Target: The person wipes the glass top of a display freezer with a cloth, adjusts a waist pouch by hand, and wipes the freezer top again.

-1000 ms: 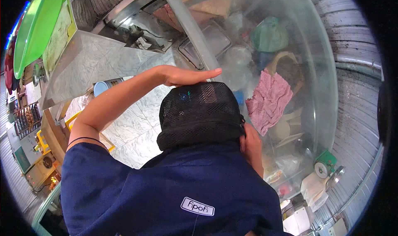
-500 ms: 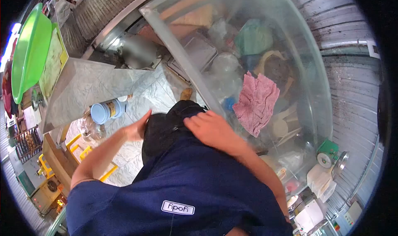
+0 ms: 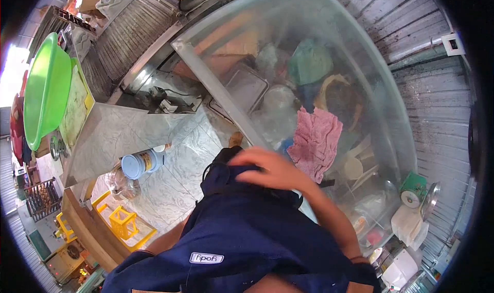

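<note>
My right hand (image 3: pixel 267 168) is in front of my waist, over dark fabric (image 3: pixel 218 180) with a thin black strap beside it. Its thumb and fingers are apart, slightly blurred, and no object shows between them. Of my left arm only the forearm (image 3: pixel 172 239) appears, low on the left; the navy shirt (image 3: pixel 242 236) hides that hand. To the right of my right hand, a crumpled pink cloth (image 3: pixel 315 141) lies on the clear top of a display case (image 3: pixel 206 79).
Blue bucket (image 3: pixel 135 165) and yellow crate (image 3: pixel 122 222) stand at left, near a wooden edge (image 3: pixel 85 226). A green basin (image 3: pixel 49 92) is at upper left. The green scale (image 3: pixel 412 190) sits at right by the corrugated wall (image 3: pixel 437 102).
The black mesh bag, earlier between my hands, no longer shows clearly. My left hand has dropped down out of sight behind the shirt. My right hand has come up over my waist.
</note>
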{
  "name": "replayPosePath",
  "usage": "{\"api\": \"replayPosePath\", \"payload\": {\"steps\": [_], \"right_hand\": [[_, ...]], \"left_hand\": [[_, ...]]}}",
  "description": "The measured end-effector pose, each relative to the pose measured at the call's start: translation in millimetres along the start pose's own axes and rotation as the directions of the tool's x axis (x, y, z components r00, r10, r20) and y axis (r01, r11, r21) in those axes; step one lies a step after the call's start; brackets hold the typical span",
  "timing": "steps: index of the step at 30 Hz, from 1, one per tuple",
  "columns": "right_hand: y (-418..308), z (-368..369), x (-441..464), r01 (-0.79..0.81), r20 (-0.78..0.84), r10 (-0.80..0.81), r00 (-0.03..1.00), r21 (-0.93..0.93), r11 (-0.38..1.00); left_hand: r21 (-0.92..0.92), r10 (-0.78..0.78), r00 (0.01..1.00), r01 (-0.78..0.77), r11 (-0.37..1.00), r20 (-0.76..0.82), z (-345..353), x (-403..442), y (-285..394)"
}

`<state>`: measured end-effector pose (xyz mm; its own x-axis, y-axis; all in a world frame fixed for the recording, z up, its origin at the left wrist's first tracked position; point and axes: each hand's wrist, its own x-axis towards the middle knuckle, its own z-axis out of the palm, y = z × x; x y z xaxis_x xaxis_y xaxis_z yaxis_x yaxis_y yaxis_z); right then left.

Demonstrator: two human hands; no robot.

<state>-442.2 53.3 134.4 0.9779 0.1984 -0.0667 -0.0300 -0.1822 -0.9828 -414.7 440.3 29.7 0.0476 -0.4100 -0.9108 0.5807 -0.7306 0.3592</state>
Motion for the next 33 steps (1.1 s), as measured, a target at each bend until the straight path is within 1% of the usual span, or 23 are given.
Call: {"api": "replayPosePath", "payload": {"steps": [1, 2, 3, 4, 5, 6, 9, 13, 14, 15, 16, 17, 18, 19, 20, 21, 23, 26, 28, 30, 31, 32, 33], "right_hand": [[-4, -13, -46, -0.203, -0.191, 0.172, 0.966, -0.156, 0.967], [-9, -17, -89, -0.41, -0.361, 0.347, 0.866, -0.113, 0.905], [-3, -10, -139, -0.588, -0.398, 0.502, 0.768, -0.127, 0.799], [16, 8, -197, -0.648, -0.429, 0.518, 0.74, -0.247, 0.72], [34, 50, -247, -0.688, -0.438, 0.586, 0.681, -0.112, 0.717], [50, 92, -297, -0.664, -0.32, 0.702, 0.637, 0.236, 0.71], [45, 122, -314, -0.652, -0.395, 0.716, 0.576, 0.307, 0.693], [29, 168, -315, -0.611, -0.503, 0.725, 0.47, 0.408, 0.679], [30, 177, -309, -0.593, -0.531, 0.719, 0.448, 0.426, 0.684], [29, 187, -303, -0.575, -0.556, 0.716, 0.423, 0.446, 0.686], [25, 196, -297, -0.56, -0.576, 0.716, 0.395, 0.466, 0.685], [19, 205, -292, -0.549, -0.594, 0.718, 0.364, 0.486, 0.68], [12, 212, -287, -0.539, -0.611, 0.718, 0.332, 0.502, 0.676], [7, 216, -282, -0.53, -0.629, 0.717, 0.302, 0.514, 0.674], [4, 215, -272, -0.519, -0.646, 0.713, 0.275, 0.524, 0.675], [2, 213, -262, -0.505, -0.663, 0.705, 0.251, 0.531, 0.68], [0, 205, -239, -0.475, -0.7, 0.683, 0.208, 0.538, 0.696], [-39, 185, -211, -0.449, -0.771, 0.631, 0.088, 0.535, 0.716], [-40, 163, -205, -0.413, -0.785, 0.612, 0.094, 0.528, 0.742], [-36, 136, -206, -0.515, -0.779, 0.507, 0.37, 0.282, 0.81], [-32, 127, -207, -0.512, -0.781, 0.502, 0.371, 0.278, 0.813], [-27, 118, -208, -0.495, -0.681, 0.524, 0.511, 0.265, 0.827], [-21, 107, -209, -0.478, -0.56, 0.53, 0.637, 0.253, 0.841]], "left_hand": [[0.055, 0.012, 1.0, -0.012, 0.998, 0.002, -4, 3, -1], [0.112, 0.027, 1.0, -0.027, 0.993, 0.005, -7, 8, -1], [0.17, 0.04, 0.999, -0.041, 0.985, 0.009, -11, 12, 0], [0.229, 0.052, 0.999, -0.053, 0.972, 0.011, -15, 15, 1], [0.289, 0.063, 0.998, -0.065, 0.955, 0.016, -20, 20, 3], [0.352, 0.071, 0.997, -0.076, 0.933, 0.027, -25, 25, 6], [0.542, 0.052, 0.993, -0.102, 0.834, 0.108, -36, 42, 7], [0.751, -0.001, 0.978, -0.161, 0.64, 0.211, -97, 60, 39], [0.941, 0.041, 0.999, 0.011, 0.339, -0.026, -51, 16, 125], [0.995, 0.182, 0.981, 0.057, 0.084, -0.071, -52, 10, 147], [1.0, 0.212, 0.977, 0.027, 0.011, -0.029, -38, -6, 186], [0.997, 0.363, 0.929, -0.082, 0.012, 0.072, -32, -13, 202], [0.995, 0.349, 0.933, -0.095, -0.006, 0.092, -14, -23, 222], [0.892, 0.29, 0.929, -0.319, 0.32, 0.228, 10, -34, 242], [0.646, 0.273, 0.89, -0.453, 0.615, 0.364, 25, -39, 252], [0.652, 0.264, 0.889, -0.455, 0.606, 0.375, 29, -37, 253], [0.742, 0.219, 0.873, -0.486, 0.462, 0.435, 31, -33, 250], [0.769, 0.175, 0.914, -0.403, 0.496, 0.367, 20, -30, 246], [0.756, 0.15, 0.907, -0.411, 0.509, 0.393, 5, -27, 234], [0.743, 0.142, 0.901, -0.419, 0.521, 0.409, -8, -29, 223], [0.75, 0.09, 0.907, -0.392, 0.533, 0.41, -12, -32, 217], [0.755, 0.041, 0.911, -0.365, 0.545, 0.411, -19, -34, 207], [0.685, 0.051, 0.92, -0.325, 0.652, 0.388, -43, -23, 178]]}}
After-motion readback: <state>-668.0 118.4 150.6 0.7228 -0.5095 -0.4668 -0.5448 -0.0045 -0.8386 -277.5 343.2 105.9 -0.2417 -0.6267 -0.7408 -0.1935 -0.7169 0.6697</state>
